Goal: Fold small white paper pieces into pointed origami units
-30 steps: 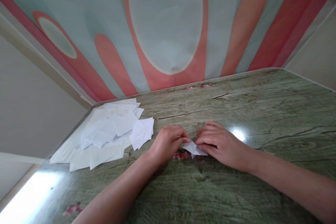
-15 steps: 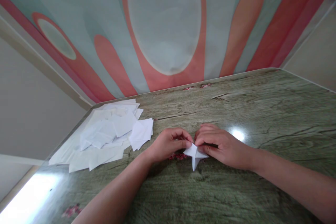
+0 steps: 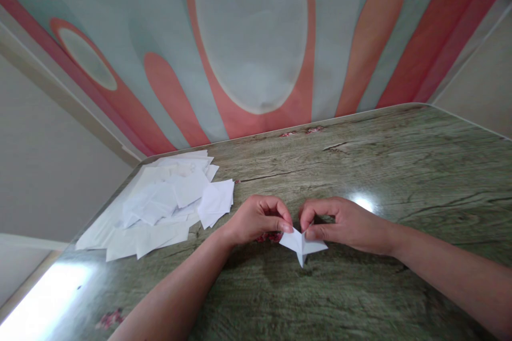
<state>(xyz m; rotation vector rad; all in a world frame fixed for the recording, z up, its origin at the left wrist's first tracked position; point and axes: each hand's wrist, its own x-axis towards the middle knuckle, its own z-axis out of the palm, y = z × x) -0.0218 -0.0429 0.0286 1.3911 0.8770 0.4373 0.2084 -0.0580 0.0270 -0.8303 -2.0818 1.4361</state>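
A small piece of folded white paper (image 3: 300,245) with several pointed flaps is held low over the table. My left hand (image 3: 262,220) pinches its upper left flap between thumb and forefinger. From the other side, my right hand (image 3: 340,224) is closed on the paper's upper edge with thumb and forefinger. One narrow point of the paper faces down toward me, and another juts out to the right below my right thumb. My fingertips hide the top of the fold.
A wood-patterned table (image 3: 380,170) spreads out under both hands. On its left lies a loose heap of white paper sheets (image 3: 160,240), with a small stack of paper squares (image 3: 216,202) at the heap's right side. A patterned red and grey panel (image 3: 252,37) rises behind the table.
The folded paper has shifted slightly right and toward me, and its flaps spread wider. My right hand has moved a little right, with its fingers less bunched.
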